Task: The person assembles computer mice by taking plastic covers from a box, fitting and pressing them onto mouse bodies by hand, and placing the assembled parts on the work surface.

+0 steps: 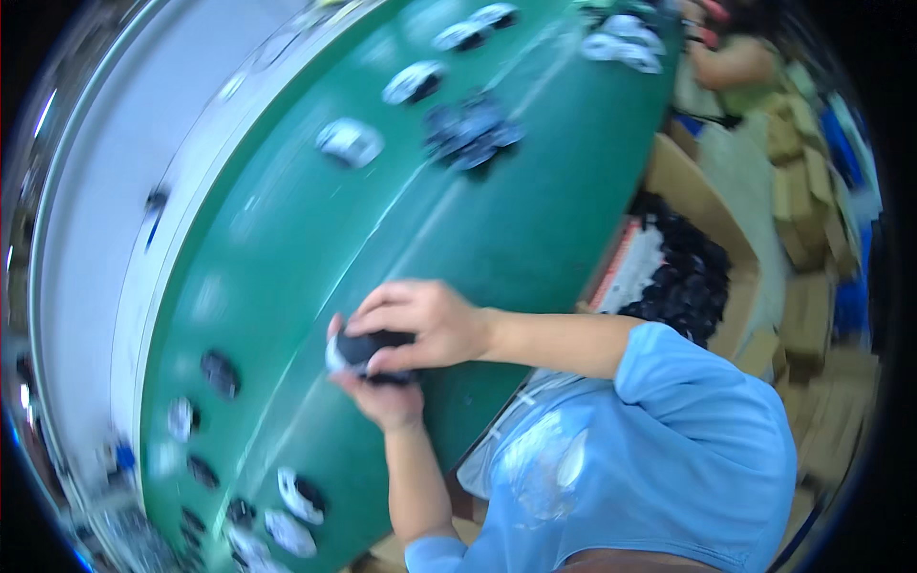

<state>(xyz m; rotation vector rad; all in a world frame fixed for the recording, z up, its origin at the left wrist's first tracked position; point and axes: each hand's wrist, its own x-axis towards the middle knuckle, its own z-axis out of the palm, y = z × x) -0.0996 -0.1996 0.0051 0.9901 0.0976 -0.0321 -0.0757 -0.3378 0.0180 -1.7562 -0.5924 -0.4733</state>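
Note:
Over the green work surface my two hands hold one rounded, palm-sized black-and-white piece; motion blur hides its exact kind. My right hand covers it from above, fingers bent over the black part. From below, my left hand closes around it, with the thumb or a finger showing by the white edge. Nearest to the hands on the left lies a dark oval piece. Farther up is a pile of dark, shiny parts, beside a white oval piece.
More black-and-white pieces lie scattered at the lower left, others at the far end. An open cardboard box with many black parts stands at the right. Beyond are stacked cartons and another person's arm.

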